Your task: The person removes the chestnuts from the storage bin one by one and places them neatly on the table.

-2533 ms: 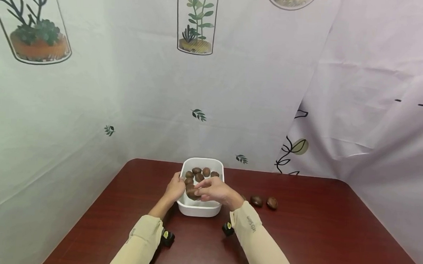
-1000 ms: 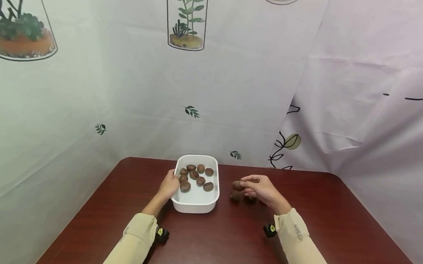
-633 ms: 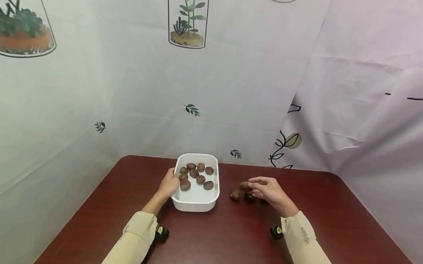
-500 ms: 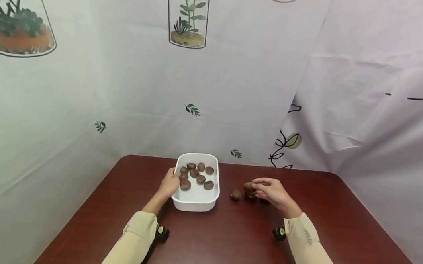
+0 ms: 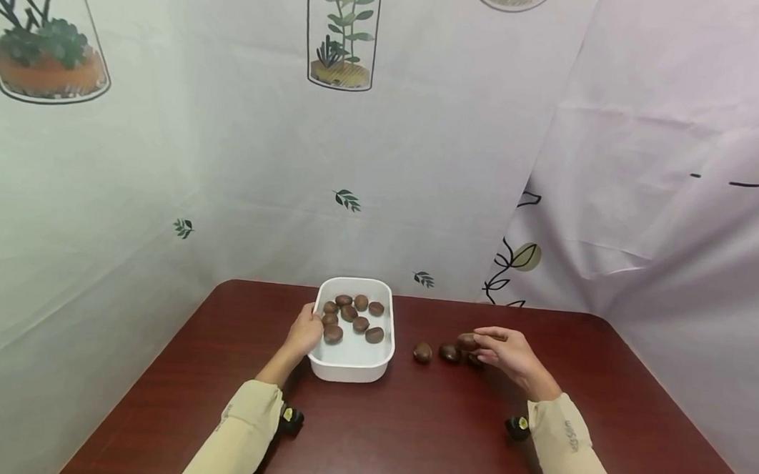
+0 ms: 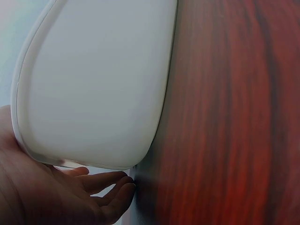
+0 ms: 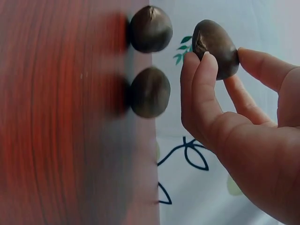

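My left hand (image 5: 302,332) grips the left wall of a white rectangular container (image 5: 348,373), thumb at its rim. In the left wrist view, the fingers (image 6: 110,197) lie along the container's outer side. Several brown chestnuts (image 5: 360,324) sit inside, mostly toward the far end. Right of the container, my right hand (image 5: 508,355) pinches another chestnut (image 7: 216,49) between thumb and fingertips, held above the table. Three chestnuts lie in a row on the table beneath: one on the left (image 5: 421,352), a middle one (image 5: 449,352), and one partly hidden under the right hand (image 5: 475,360).
The dark red wood-grain table (image 5: 401,438) stands against a pale curtain (image 5: 261,152) printed with plants and leaves. Black wrist cameras (image 5: 291,420) are strapped on both forearms. The container stands near the table's back edge.
My right hand was over the container 2.5 seconds ago. It is now over the row on the right and has drifted farther right with the pinched chestnut. The left hand keeps its grip.
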The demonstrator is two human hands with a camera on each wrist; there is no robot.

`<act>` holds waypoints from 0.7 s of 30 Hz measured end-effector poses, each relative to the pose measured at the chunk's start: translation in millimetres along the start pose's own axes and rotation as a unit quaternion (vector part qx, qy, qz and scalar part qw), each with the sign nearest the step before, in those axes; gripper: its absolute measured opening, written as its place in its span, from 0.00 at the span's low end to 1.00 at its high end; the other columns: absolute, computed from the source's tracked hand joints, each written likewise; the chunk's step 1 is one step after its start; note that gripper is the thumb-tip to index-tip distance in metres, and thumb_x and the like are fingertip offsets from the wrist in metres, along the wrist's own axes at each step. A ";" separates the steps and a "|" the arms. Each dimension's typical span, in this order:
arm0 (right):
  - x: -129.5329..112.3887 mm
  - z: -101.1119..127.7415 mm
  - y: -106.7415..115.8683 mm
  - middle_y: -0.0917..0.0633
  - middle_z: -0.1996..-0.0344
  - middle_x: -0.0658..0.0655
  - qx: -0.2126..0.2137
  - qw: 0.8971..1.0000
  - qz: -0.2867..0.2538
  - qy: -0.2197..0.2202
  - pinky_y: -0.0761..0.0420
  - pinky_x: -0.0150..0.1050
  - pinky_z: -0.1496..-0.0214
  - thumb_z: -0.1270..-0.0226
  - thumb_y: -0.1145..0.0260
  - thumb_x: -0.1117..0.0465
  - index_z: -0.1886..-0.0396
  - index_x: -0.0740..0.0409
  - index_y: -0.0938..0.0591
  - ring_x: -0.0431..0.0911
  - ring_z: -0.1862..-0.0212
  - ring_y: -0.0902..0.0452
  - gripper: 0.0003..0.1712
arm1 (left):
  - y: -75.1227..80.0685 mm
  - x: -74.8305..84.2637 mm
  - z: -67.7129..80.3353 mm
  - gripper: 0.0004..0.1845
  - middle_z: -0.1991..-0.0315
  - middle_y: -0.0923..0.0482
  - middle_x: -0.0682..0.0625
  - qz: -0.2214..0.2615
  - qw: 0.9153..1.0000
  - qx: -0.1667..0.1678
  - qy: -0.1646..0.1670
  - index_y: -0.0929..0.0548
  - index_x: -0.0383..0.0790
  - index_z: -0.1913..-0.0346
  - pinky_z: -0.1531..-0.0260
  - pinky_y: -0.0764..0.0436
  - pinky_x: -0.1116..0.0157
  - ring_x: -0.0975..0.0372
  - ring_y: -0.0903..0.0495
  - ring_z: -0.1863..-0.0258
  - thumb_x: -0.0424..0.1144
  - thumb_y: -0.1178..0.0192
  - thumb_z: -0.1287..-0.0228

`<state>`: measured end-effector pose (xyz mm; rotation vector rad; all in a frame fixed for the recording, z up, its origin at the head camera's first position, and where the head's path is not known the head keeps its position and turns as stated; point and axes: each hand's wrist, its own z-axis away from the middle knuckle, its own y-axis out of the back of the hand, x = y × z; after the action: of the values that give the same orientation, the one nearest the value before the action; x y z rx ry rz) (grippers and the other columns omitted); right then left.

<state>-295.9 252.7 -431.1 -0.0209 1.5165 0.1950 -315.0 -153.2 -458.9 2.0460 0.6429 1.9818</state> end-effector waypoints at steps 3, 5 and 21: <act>-0.3 2.0 5.1 0.16 0.57 0.51 0.006 1.000 -0.009 -0.002 0.16 0.36 0.57 0.26 0.40 0.66 0.37 0.78 0.30 0.41 0.61 0.15 0.25 | 0.5 0.5 -0.7 0.25 0.32 0.35 0.31 -0.001 1.000 0.001 -0.002 0.40 0.31 0.28 0.34 0.37 0.44 0.40 0.36 0.33 0.37 0.65 0.24; 0.2 2.5 8.5 0.16 0.58 0.50 0.010 1.000 -0.013 -0.002 0.16 0.35 0.58 0.26 0.40 0.66 0.37 0.78 0.29 0.40 0.61 0.15 0.24 | 0.5 0.3 -0.9 0.25 0.32 0.35 0.31 0.000 1.000 0.002 -0.004 0.39 0.31 0.28 0.34 0.37 0.44 0.40 0.36 0.33 0.37 0.65 0.24; 5.7 11.8 32.9 0.16 0.65 0.49 0.071 0.996 -0.017 -0.057 0.16 0.34 0.63 0.28 0.38 0.65 0.45 0.73 0.22 0.40 0.64 0.17 0.17 | -0.1 0.6 0.7 0.25 0.32 0.34 0.32 -0.003 1.000 0.004 -0.002 0.39 0.31 0.29 0.35 0.36 0.44 0.40 0.35 0.33 0.37 0.64 0.24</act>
<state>-288.6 287.4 -432.6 0.0768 1.4129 0.0591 -314.3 -152.7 -458.4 2.0498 0.6548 1.9750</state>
